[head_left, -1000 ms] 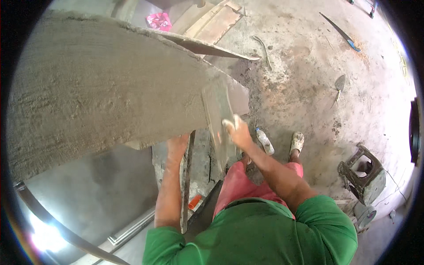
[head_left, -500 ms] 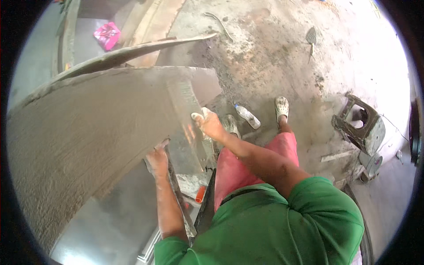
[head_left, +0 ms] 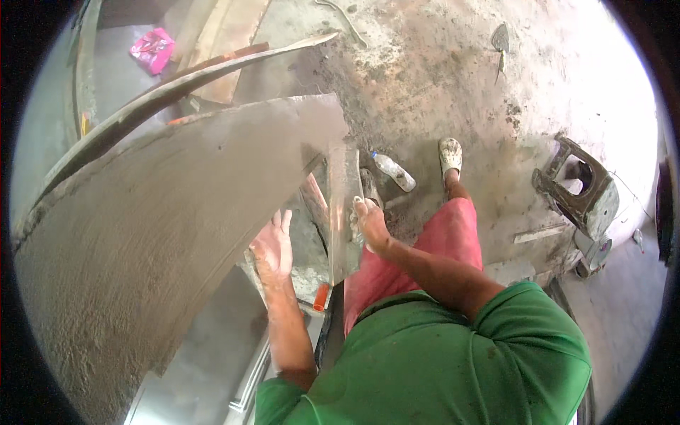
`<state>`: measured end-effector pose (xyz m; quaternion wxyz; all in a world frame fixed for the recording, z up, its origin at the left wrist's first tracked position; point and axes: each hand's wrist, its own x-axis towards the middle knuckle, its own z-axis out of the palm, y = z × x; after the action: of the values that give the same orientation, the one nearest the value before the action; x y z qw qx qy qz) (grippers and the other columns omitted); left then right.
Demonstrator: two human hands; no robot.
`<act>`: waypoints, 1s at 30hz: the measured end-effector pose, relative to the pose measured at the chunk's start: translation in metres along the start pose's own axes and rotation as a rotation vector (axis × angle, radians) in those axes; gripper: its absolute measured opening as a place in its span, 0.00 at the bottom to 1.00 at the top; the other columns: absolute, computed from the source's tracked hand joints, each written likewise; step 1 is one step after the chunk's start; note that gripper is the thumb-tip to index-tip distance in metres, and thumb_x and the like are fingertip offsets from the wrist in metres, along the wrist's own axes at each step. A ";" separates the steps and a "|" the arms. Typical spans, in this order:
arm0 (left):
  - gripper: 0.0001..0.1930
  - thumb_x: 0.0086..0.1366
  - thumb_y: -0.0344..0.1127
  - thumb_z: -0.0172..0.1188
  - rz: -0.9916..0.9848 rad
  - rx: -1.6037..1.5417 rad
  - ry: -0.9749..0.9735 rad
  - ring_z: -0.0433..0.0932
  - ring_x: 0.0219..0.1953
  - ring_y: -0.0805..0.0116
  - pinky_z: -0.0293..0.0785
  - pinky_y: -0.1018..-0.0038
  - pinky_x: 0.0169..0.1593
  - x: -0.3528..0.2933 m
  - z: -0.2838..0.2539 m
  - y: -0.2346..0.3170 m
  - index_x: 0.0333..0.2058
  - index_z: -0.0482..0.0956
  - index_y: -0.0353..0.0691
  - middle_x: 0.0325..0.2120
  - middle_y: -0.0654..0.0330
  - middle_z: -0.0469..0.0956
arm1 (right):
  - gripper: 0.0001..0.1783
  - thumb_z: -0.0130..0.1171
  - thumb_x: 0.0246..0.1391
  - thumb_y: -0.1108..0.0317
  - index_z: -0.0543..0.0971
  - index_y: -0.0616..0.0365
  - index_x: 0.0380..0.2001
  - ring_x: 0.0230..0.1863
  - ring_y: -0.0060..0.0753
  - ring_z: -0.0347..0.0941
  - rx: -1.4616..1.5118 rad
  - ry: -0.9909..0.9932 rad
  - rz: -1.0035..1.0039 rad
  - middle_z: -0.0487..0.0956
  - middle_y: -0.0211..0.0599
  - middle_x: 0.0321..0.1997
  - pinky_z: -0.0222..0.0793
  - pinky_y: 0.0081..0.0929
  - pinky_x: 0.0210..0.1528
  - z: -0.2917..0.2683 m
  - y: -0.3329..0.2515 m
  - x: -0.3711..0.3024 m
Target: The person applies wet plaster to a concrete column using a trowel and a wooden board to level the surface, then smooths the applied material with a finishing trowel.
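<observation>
A broad slab (head_left: 177, 184) coated in wet grey plaster fills the left side, streaked rough at its lower left. Just past its right end, my right hand (head_left: 372, 223) is closed round the grip of a long, flat plastering float (head_left: 343, 212), which lies nearly upright in the picture, close to my legs. My left hand (head_left: 275, 244) is beside the slab's near edge, its fingers stretched out and nothing in them. Below the left hand and the float is a mortar-smeared ledge (head_left: 301, 280) with an orange tube-shaped thing (head_left: 321, 297) on it.
A long curved board (head_left: 191, 81) runs along the slab's far edge, with a pink bag (head_left: 152, 51) beyond it. On the dirty floor are a plastic bottle (head_left: 394, 172) by my feet, a trowel-like tool (head_left: 501, 48) and a mortar-caked stool (head_left: 577, 188) at the right.
The float has come off the slab's plastered face toward my legs, turning more upright in the picture. My left hand has opened from its curled hold at the near edge.
</observation>
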<state>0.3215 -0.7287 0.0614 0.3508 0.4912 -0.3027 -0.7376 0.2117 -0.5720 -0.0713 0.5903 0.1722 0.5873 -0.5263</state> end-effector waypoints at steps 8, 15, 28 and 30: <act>0.67 0.32 0.68 0.72 -0.010 -0.004 0.050 0.50 0.67 0.53 0.47 0.51 0.68 0.009 0.004 -0.011 0.66 0.48 0.38 0.66 0.53 0.51 | 0.14 0.53 0.62 0.58 0.71 0.57 0.29 0.22 0.25 0.65 -0.359 -0.335 -0.273 0.68 0.33 0.21 0.63 0.28 0.26 0.020 -0.032 -0.038; 0.70 0.23 0.65 0.76 -0.055 -0.061 0.109 0.53 0.65 0.45 0.42 0.48 0.70 0.012 0.013 -0.014 0.65 0.50 0.38 0.65 0.57 0.54 | 0.16 0.52 0.60 0.60 0.74 0.66 0.35 0.34 0.58 0.74 -0.528 -0.077 -0.463 0.76 0.59 0.31 0.69 0.41 0.37 0.051 -0.001 0.061; 0.65 0.33 0.68 0.72 -0.018 -0.073 -0.038 0.45 0.68 0.44 0.37 0.49 0.70 0.016 -0.014 -0.026 0.66 0.51 0.39 0.67 0.54 0.49 | 0.14 0.50 0.61 0.59 0.75 0.59 0.40 0.27 0.50 0.75 -0.350 -0.186 -0.076 0.77 0.48 0.26 0.67 0.39 0.25 0.033 0.020 0.030; 0.62 0.41 0.72 0.64 -0.033 -0.348 0.187 0.42 0.69 0.44 0.35 0.49 0.70 0.016 -0.005 -0.025 0.67 0.49 0.39 0.68 0.50 0.45 | 0.16 0.50 0.61 0.58 0.74 0.63 0.38 0.29 0.52 0.76 -0.432 -0.135 -0.160 0.77 0.53 0.27 0.68 0.40 0.30 0.038 0.025 0.072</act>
<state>0.3164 -0.7281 0.0315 0.4448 0.4944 -0.1285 -0.7357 0.2346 -0.6239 -0.1353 0.6076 -0.0407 0.6573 -0.4440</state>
